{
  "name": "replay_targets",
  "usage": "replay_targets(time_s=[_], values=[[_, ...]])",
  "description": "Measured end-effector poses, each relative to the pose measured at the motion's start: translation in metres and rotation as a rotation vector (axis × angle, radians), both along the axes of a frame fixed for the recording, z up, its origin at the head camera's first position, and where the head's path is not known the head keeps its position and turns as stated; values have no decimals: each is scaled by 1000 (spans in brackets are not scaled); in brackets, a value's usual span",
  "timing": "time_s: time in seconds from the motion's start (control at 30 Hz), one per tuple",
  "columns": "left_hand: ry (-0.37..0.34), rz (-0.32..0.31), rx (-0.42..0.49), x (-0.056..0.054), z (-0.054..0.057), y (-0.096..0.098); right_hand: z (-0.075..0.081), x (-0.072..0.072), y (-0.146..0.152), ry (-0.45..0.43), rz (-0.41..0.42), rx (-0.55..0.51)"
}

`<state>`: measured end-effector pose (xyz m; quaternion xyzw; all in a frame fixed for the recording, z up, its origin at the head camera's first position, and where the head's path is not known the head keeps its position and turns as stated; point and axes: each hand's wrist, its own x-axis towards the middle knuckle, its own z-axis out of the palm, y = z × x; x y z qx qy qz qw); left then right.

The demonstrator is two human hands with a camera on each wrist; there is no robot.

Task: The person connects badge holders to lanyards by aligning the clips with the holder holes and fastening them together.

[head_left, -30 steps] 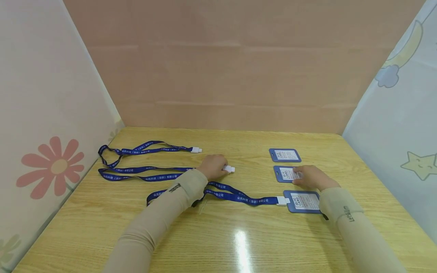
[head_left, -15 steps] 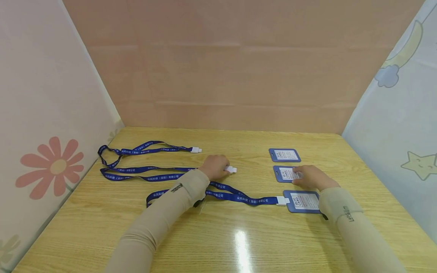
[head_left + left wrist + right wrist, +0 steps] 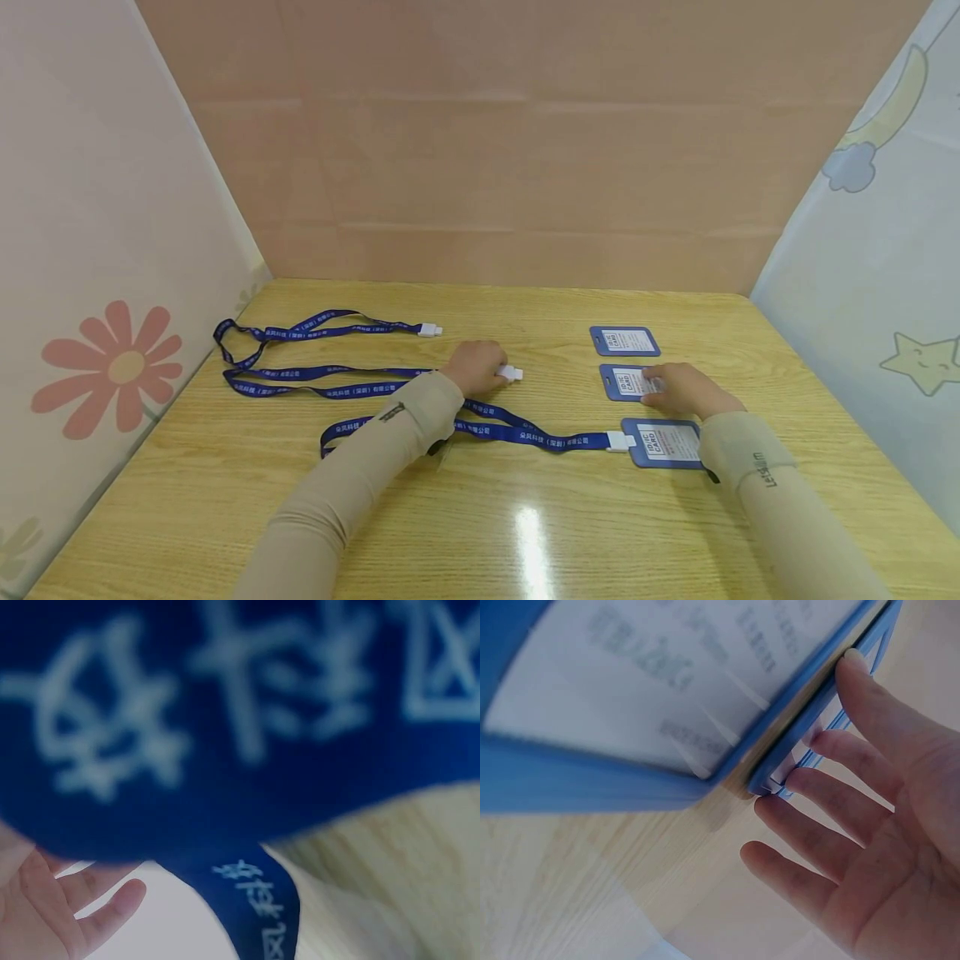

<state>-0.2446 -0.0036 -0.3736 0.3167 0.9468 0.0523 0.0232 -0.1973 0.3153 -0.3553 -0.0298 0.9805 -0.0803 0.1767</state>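
My left hand (image 3: 476,367) pinches the white plastic clip (image 3: 511,372) of the middle blue lanyard (image 3: 300,382) near the table's centre. In the left wrist view, a blue strap (image 3: 240,727) with white characters fills the foreground, and part of the left hand (image 3: 64,900) shows below it. My right hand (image 3: 679,390) holds the middle blue badge holder (image 3: 622,382) by its right part, thumb on the near edge and fingers at the far edge. In the right wrist view the ring and little fingers of the right hand (image 3: 900,847) stay spread out.
The nearest lanyard (image 3: 555,439) has its clip at the nearest badge holder (image 3: 666,443), under the right wrist. Another lanyard (image 3: 322,332) lies at the back left, and a third badge holder (image 3: 624,341) at the back right. Everything rests on a wooden table (image 3: 450,533) between papered walls.
My left hand has shifted slightly to the right, drawing the middle lanyard and its clip along towards the middle badge holder. The right hand has stayed in place.
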Motion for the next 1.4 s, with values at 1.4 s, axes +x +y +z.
replay_targets(time_s=[1.4], values=[[-23,-2,-22,3,5,7,1,0,-1,3,-4,5]])
